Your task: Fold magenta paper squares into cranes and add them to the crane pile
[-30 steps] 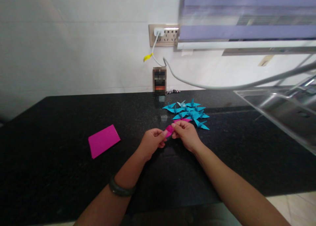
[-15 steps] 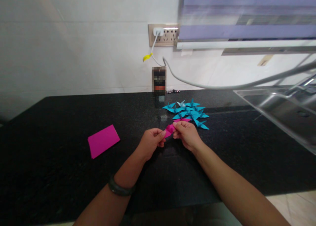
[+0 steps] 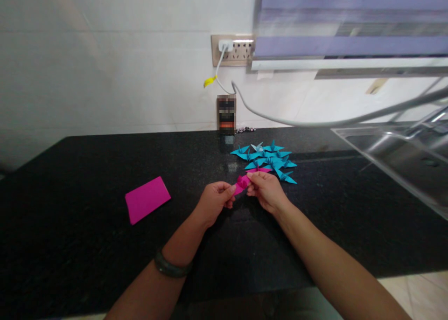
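Between my two hands is a pink paper crane [image 3: 242, 183], held just above the dark countertop. My left hand [image 3: 217, 199] pinches its left end between thumb and fingers. Its right end is gripped by my right hand [image 3: 265, 189] in the same way. Just beyond my right hand lies another pink paper piece [image 3: 259, 170], partly hidden by the fingers. Several blue paper cranes [image 3: 271, 160] rest close together behind it, with one pale blue crane [image 3: 257, 147] at their back. A stack of pink paper [image 3: 147, 199] lies to the left, apart from my hands.
The black countertop [image 3: 87, 170] meets a white tiled wall. A metal sink [image 3: 413, 161] is at the right. A phone-like dark object [image 3: 227, 114] leans on the wall beside a beaded strand [image 3: 246, 130]. A white cable [image 3: 280, 120] runs from the socket [image 3: 233, 50].
My right hand has shifted very slightly to the right, and the pink crane looks a little more drawn out between my fingers. The cranes and the paper stack have stayed put.
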The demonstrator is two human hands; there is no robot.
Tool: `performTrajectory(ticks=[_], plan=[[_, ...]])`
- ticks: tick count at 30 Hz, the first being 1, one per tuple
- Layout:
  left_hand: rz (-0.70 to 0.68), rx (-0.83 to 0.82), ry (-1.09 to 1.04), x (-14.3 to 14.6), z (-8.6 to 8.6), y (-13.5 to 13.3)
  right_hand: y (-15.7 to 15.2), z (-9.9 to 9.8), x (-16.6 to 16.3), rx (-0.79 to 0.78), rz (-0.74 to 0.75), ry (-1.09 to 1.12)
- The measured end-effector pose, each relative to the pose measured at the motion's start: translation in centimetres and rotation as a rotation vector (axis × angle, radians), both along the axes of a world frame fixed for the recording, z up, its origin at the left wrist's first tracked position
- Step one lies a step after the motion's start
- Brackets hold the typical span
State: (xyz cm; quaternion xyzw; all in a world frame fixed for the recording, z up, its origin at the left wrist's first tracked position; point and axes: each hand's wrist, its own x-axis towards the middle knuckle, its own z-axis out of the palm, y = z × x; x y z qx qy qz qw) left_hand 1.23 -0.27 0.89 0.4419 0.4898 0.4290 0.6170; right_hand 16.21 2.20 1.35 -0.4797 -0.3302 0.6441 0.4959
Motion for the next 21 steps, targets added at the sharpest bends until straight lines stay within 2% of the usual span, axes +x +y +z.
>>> performTrajectory(ticks=[21], plan=[[-0.001, 0.005, 0.006, 0.02, 0.17, -0.09, 0.17, -0.13, 0.2, 0.008, 0.009, 0.017]])
